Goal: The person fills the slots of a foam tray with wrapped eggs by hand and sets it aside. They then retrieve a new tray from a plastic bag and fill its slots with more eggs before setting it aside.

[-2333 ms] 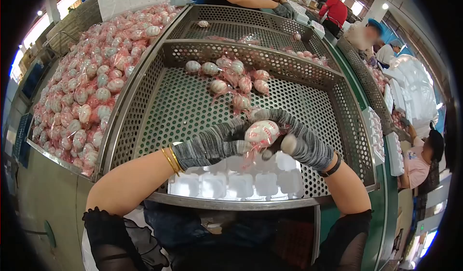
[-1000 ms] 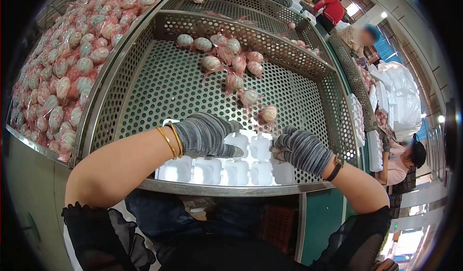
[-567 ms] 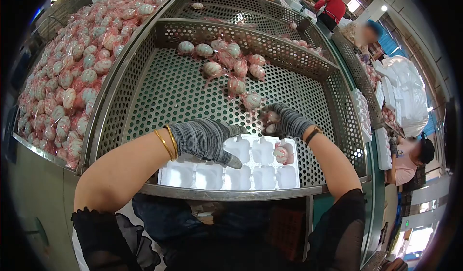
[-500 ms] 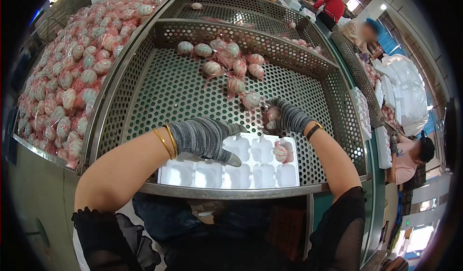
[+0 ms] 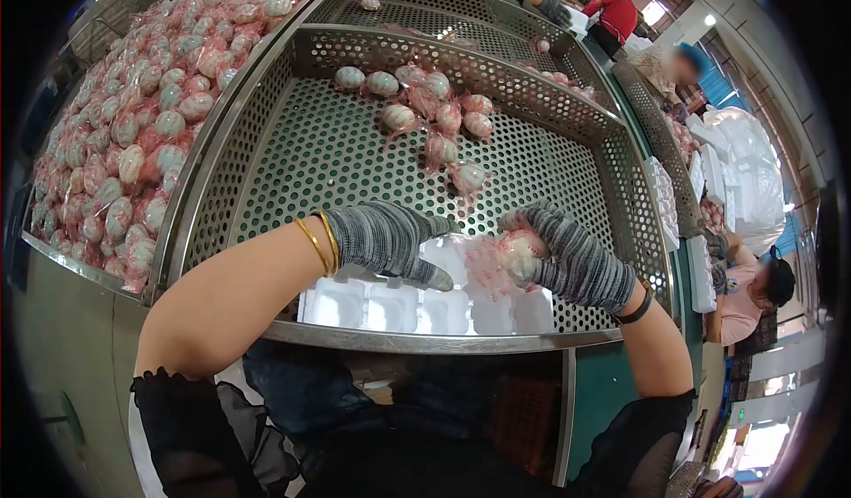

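Note:
A white foam tray [image 5: 443, 312] with square pockets lies at the front edge of a perforated metal bin [image 5: 328, 152]. Above its right end, my right hand [image 5: 576, 254], in a grey striped glove, is closed on an egg in clear, red-printed wrap [image 5: 523, 248]; the loose wrap hangs to the left over the tray. The tray's right pockets are partly hidden by this hand and wrap. My left hand [image 5: 390, 243], gloved alike, is over the tray's left rear part with thumb and fingers apart, holding nothing. Several wrapped eggs [image 5: 441, 150] lie farther back in the bin.
A large heap of wrapped eggs [image 5: 133, 161] fills the container at the left. Behind is another perforated bin [image 5: 417, 19], with a co-worker's gloved hand [image 5: 555, 11] beyond. More co-workers, one in a pink top [image 5: 745, 303], and foam trays [image 5: 700, 272] are at the right.
My right hand has lifted a wrapped egg off the bin floor and brought it forward over the tray. My left hand has shifted slightly right. The view has moved a little.

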The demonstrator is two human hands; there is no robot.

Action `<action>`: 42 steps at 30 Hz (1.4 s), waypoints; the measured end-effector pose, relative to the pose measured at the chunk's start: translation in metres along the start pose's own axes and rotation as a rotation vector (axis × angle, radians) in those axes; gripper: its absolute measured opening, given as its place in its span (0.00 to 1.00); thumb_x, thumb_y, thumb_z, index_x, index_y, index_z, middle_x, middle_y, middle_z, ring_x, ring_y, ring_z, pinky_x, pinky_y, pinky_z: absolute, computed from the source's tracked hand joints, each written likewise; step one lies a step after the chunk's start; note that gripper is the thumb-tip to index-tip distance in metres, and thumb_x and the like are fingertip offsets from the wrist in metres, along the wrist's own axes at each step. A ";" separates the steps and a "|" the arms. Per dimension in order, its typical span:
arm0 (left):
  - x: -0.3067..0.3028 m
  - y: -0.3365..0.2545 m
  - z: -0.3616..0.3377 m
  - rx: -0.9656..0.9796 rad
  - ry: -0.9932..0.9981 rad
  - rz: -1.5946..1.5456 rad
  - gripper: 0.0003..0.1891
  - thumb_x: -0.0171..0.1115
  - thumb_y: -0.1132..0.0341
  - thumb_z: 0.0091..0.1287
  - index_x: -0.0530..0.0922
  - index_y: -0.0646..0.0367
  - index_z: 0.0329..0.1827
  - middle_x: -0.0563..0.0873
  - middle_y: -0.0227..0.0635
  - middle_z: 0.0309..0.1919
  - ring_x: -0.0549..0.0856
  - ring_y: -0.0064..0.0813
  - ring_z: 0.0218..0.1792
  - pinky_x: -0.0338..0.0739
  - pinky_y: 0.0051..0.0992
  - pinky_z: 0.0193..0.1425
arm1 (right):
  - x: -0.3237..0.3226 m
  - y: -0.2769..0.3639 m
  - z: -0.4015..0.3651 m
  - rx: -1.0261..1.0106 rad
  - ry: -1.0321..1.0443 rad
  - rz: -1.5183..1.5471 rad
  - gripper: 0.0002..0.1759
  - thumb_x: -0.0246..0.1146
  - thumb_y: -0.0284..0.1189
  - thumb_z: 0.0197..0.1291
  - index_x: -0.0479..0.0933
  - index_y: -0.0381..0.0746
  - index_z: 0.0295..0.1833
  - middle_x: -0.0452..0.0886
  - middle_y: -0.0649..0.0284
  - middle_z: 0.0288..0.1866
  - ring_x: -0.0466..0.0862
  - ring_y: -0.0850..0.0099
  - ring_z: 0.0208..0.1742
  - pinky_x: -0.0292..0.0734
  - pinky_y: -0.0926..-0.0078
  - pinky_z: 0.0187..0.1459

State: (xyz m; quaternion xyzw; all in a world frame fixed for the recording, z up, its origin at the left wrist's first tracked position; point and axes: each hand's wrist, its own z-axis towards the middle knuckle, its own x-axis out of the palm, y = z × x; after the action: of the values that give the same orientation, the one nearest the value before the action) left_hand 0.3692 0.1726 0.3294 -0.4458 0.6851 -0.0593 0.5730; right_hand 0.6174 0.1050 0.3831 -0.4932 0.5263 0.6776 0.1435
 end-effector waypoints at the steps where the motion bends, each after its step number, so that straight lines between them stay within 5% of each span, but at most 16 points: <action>1: 0.002 0.002 0.002 0.012 -0.018 0.016 0.48 0.57 0.32 0.53 0.61 0.61 0.67 0.82 0.51 0.46 0.81 0.43 0.49 0.71 0.34 0.57 | -0.002 0.002 0.001 -0.003 0.000 -0.084 0.27 0.67 0.42 0.53 0.72 0.33 0.50 0.75 0.54 0.40 0.77 0.63 0.41 0.74 0.68 0.46; 6: 0.001 -0.001 0.002 -0.050 0.031 0.018 0.47 0.57 0.33 0.53 0.61 0.61 0.67 0.80 0.53 0.50 0.79 0.46 0.53 0.70 0.35 0.60 | 0.019 0.012 0.004 -0.263 0.010 -0.466 0.22 0.64 0.31 0.50 0.74 0.34 0.51 0.76 0.53 0.40 0.74 0.59 0.46 0.72 0.65 0.49; 13: 0.003 0.004 0.005 -0.006 0.022 0.037 0.49 0.56 0.31 0.52 0.60 0.61 0.68 0.78 0.53 0.53 0.78 0.47 0.55 0.69 0.35 0.61 | -0.002 0.017 0.013 -0.031 0.250 -0.103 0.26 0.63 0.29 0.51 0.70 0.37 0.58 0.78 0.52 0.37 0.79 0.61 0.40 0.74 0.67 0.47; 14: 0.002 0.003 0.004 -0.027 0.041 0.036 0.49 0.56 0.30 0.52 0.60 0.61 0.68 0.78 0.53 0.53 0.77 0.47 0.55 0.69 0.35 0.61 | -0.012 0.031 0.018 0.190 0.313 -0.198 0.21 0.65 0.29 0.51 0.74 0.37 0.52 0.79 0.54 0.36 0.81 0.63 0.38 0.76 0.70 0.45; 18: 0.004 0.004 0.003 -0.032 0.007 0.041 0.48 0.56 0.32 0.53 0.61 0.62 0.67 0.78 0.53 0.52 0.78 0.46 0.54 0.70 0.35 0.60 | -0.005 0.029 0.020 -0.041 0.209 -0.364 0.12 0.63 0.35 0.55 0.78 0.38 0.39 0.78 0.55 0.31 0.79 0.60 0.35 0.75 0.67 0.37; 22: 0.002 0.000 0.004 -0.073 0.051 -0.012 0.46 0.57 0.34 0.53 0.63 0.64 0.65 0.75 0.54 0.56 0.76 0.46 0.56 0.68 0.34 0.62 | 0.013 0.038 0.029 0.002 0.293 -0.482 0.12 0.62 0.37 0.56 0.80 0.39 0.35 0.79 0.55 0.33 0.79 0.59 0.34 0.75 0.67 0.38; 26: 0.000 -0.001 0.000 -0.071 0.024 0.036 0.47 0.57 0.34 0.53 0.62 0.60 0.67 0.74 0.53 0.57 0.75 0.46 0.58 0.68 0.34 0.63 | 0.002 0.017 0.035 -0.159 0.339 -0.261 0.10 0.62 0.30 0.54 0.79 0.39 0.41 0.79 0.55 0.34 0.81 0.60 0.37 0.76 0.69 0.41; 30: 0.004 0.005 0.000 0.020 0.019 0.025 0.49 0.61 0.34 0.50 0.60 0.60 0.68 0.79 0.51 0.51 0.78 0.44 0.54 0.70 0.35 0.60 | -0.003 0.007 0.045 0.064 0.570 -0.223 0.14 0.62 0.27 0.51 0.78 0.40 0.46 0.79 0.57 0.34 0.81 0.60 0.39 0.76 0.68 0.42; 34: -0.010 0.001 -0.011 -0.052 0.165 -0.020 0.55 0.71 0.39 0.41 0.56 0.57 0.70 0.76 0.53 0.54 0.77 0.44 0.56 0.68 0.34 0.62 | -0.001 -0.002 0.061 -0.490 0.482 -0.633 0.13 0.61 0.33 0.48 0.78 0.42 0.41 0.76 0.63 0.31 0.77 0.66 0.36 0.74 0.68 0.40; 42: -0.011 0.010 -0.009 -0.055 0.229 -0.032 0.58 0.75 0.42 0.37 0.54 0.54 0.72 0.75 0.52 0.57 0.76 0.45 0.57 0.67 0.35 0.63 | 0.027 0.001 0.044 -0.420 0.431 -0.808 0.12 0.61 0.34 0.51 0.78 0.40 0.40 0.78 0.62 0.31 0.78 0.67 0.34 0.75 0.73 0.37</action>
State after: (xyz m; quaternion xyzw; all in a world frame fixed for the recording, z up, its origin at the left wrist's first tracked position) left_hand 0.3556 0.1823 0.3340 -0.4626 0.7401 -0.1003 0.4777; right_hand 0.5814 0.1334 0.3599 -0.8044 0.1632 0.5421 0.1800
